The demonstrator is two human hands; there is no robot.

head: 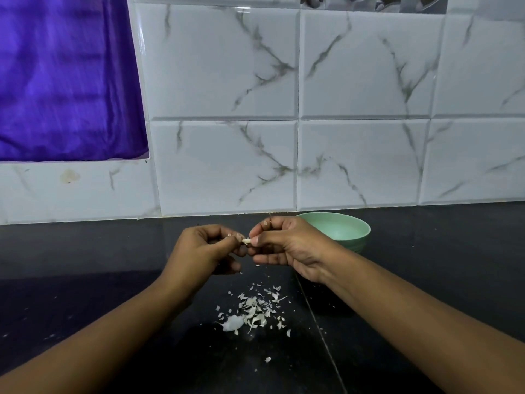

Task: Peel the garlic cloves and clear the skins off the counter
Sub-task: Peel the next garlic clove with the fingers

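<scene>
1. You are pinching a small garlic clove [246,240] between both hands. It is sitting right where your fingertips meet, with only a pale sliver of it showing.
2. Your left hand [204,248] is curling its fingers inward and gripping the clove's left end between thumb and forefinger.
3. Your right hand [287,245] is nipping the clove's right end between thumb and forefinger, with the other fingers folding underneath.
4. You are holding the clove up in the air, above the dark counter [85,280] and not touching it.
5. A loose heap of skins [252,309] is lying on the counter below the hands and a little nearer to you, between your forearms. Small flakes are scattering around it, and one stray piece is lying closer to you still.
6. A green bowl [341,228] is standing on the counter just behind your right hand, which is partly covering it.
7. White marbled wall tiles [227,66] are rising behind the counter, and a purple cloth [65,81] is hanging at the upper left.
</scene>
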